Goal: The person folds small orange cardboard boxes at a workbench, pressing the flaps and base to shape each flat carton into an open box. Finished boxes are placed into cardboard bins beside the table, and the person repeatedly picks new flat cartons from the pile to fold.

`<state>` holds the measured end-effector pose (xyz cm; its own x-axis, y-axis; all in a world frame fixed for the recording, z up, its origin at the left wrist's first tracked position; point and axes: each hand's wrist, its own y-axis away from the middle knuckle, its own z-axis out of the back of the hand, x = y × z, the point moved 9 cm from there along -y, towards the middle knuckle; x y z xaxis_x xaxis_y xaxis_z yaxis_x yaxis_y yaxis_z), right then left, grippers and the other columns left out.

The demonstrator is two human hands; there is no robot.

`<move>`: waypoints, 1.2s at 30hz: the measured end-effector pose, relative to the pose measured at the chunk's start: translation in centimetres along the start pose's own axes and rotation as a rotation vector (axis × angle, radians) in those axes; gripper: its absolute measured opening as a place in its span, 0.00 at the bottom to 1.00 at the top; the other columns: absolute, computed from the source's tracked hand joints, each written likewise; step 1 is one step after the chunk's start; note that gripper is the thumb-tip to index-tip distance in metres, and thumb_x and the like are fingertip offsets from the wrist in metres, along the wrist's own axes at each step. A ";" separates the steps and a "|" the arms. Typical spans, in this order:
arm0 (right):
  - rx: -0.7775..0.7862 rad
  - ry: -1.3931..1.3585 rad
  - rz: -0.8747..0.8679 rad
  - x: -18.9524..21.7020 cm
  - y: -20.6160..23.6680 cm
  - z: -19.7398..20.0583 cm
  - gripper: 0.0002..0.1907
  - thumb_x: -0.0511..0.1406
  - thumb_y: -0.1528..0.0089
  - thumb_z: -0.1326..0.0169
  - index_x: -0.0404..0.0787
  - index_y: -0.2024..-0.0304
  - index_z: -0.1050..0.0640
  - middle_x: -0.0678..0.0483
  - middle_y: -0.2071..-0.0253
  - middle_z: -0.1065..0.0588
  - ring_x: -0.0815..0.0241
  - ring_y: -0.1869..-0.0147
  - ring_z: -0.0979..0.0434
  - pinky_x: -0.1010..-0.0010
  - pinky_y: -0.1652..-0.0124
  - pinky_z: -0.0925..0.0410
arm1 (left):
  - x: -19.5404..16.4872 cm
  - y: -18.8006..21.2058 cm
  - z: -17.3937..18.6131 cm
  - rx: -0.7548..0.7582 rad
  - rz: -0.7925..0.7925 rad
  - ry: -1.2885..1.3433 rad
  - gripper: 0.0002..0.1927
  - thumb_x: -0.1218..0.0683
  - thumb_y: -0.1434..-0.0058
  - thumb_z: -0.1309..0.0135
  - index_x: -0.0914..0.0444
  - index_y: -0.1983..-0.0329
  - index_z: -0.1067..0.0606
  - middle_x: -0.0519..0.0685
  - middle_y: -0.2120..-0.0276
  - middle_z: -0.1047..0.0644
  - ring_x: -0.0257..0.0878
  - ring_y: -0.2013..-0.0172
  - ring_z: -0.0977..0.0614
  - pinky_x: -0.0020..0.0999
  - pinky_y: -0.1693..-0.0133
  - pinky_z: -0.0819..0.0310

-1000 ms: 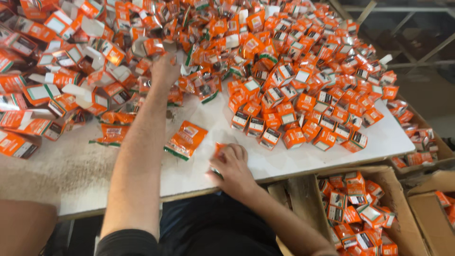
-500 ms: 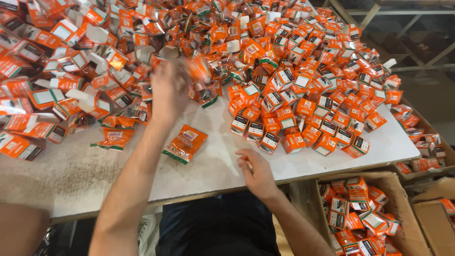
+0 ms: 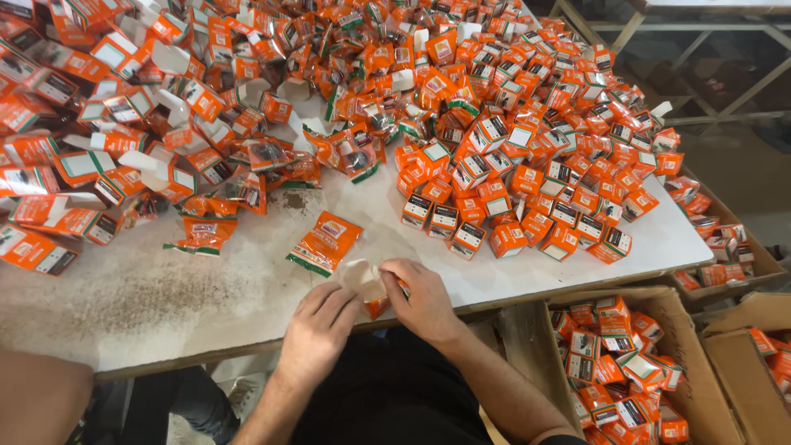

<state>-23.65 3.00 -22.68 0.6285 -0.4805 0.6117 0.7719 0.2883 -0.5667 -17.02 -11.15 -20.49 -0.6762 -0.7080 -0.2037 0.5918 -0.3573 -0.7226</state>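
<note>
On the white table point(image 3: 165, 305), heaped with orange boxes point(image 3: 511, 165) toward twelve o'clock, a small open carton point(image 3: 367, 284) is pinched at six o'clock by left hand point(image 3: 317, 325) and right hand point(image 3: 424, 297), and its flap could be creased if squeezed.

- Setting: packing workshop or small factory floor, not a home.
- Worn white worktable point(image 3: 165, 305), stained, heaped with hundreds of identical small orange cartons point(image 3: 527, 181) and orange sachets point(image 3: 325, 243).
- Open cardboard boxes point(image 3: 684, 317) beside the table hold more filled cartons.
- Bare metal frame point(image 3: 659, 33) and concrete floor point(image 3: 741, 173) behind.
</note>
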 end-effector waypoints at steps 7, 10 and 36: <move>0.119 0.252 -0.035 -1.3 0.7 -1.7 0.06 0.34 0.34 0.48 0.37 0.62 0.30 0.43 0.72 0.24 0.36 0.68 0.22 0.48 0.70 0.32 | 0.1 2.5 -1.3 -0.216 0.186 -0.003 0.21 0.51 0.58 0.32 0.61 0.63 0.26 0.63 0.50 0.25 0.59 0.50 0.23 0.48 0.51 0.26; 0.191 0.252 -0.090 -2.0 0.3 -2.1 0.08 0.37 0.31 0.46 0.39 0.57 0.28 0.44 0.65 0.22 0.39 0.60 0.21 0.51 0.63 0.31 | 2.0 1.3 -2.9 -0.109 0.296 0.065 0.21 0.53 0.52 0.31 0.64 0.61 0.28 0.63 0.47 0.25 0.60 0.50 0.22 0.48 0.50 0.24; 0.321 0.190 0.324 3.0 -1.6 -1.3 0.07 0.30 0.39 0.43 0.38 0.58 0.25 0.50 0.60 0.25 0.46 0.53 0.25 0.58 0.53 0.31 | 3.7 0.4 -4.0 0.009 0.333 0.321 0.31 0.60 0.50 0.33 0.64 0.42 0.29 0.54 0.48 0.23 0.52 0.52 0.18 0.41 0.53 0.22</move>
<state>-23.10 0.01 -20.67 0.8356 -0.4580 0.3034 0.5489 0.6741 -0.4942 -21.00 -11.48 -24.14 -0.5495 -0.5608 -0.6193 0.8026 -0.1485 -0.5778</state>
